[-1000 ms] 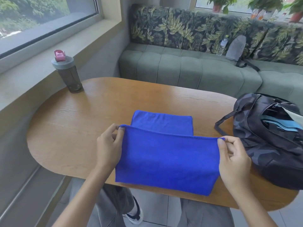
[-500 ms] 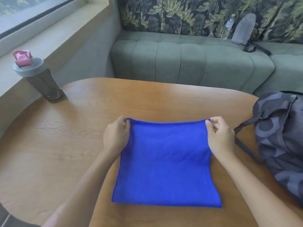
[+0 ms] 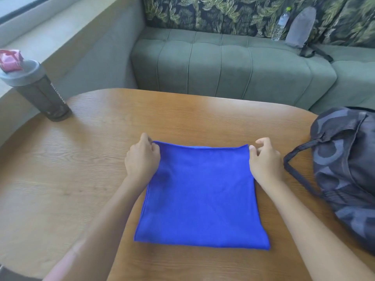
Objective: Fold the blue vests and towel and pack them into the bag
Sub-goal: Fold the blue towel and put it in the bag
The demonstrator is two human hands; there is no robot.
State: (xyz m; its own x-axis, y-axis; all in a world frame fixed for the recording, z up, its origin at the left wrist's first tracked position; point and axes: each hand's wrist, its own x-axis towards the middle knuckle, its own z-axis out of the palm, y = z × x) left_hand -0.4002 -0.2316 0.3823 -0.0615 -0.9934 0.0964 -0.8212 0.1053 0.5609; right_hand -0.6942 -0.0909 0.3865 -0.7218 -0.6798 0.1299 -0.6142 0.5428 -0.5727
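Blue towel now lies folded in half on the bench; left hand pinches its eleven-o'clock corner, while right hand has just let go, fingers loose, so another fold likely precedes the bag at three o'clock.

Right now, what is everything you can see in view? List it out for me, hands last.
towel: one, blue, folded flat, table centre
bag: one, dark grey patterned, table's right edge
table: one, wooden
shaker bottle: one, dark with pink cap, table's far left
sofa: one, green seat, leaf-print back
water bottle: one, clear, on sofa
pouch: one, grey, beside water bottle
left hand: grip on towel's far left corner
right hand: at far right corner, fingers loosely curled
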